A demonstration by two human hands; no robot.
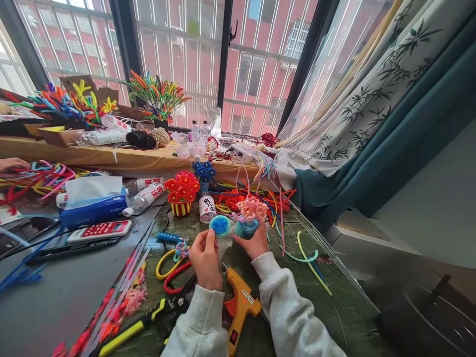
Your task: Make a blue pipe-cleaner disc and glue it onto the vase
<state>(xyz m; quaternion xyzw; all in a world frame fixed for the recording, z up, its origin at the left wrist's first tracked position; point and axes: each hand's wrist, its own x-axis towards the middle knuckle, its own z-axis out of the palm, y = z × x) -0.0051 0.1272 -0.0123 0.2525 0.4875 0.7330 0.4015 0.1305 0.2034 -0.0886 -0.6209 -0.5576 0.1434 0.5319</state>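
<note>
My left hand (204, 258) pinches a round blue disc with a lighter rim (219, 225), which looks wound from pipe cleaners. My right hand (255, 242) is wrapped round a small teal pot (247, 227) topped with pink pipe-cleaner flowers (252, 208). Disc and pot are held side by side, slightly apart, above the dark green table (297, 277). Below my hands lies a yellow hot glue gun (241, 302) with a small red light on it. Scissors with yellow and red handles (174, 272) and black-and-yellow cutters (148, 317) lie to the left.
Behind my hands stand a pot of red flowers (183, 191), blue flowers (204, 171) and a cut bottle (207, 208). Loose pipe cleaners (314, 263) lie right. A tissue pack (94, 203) and calculator (100, 231) are left; another person's hand (15, 163) reaches in at the far left.
</note>
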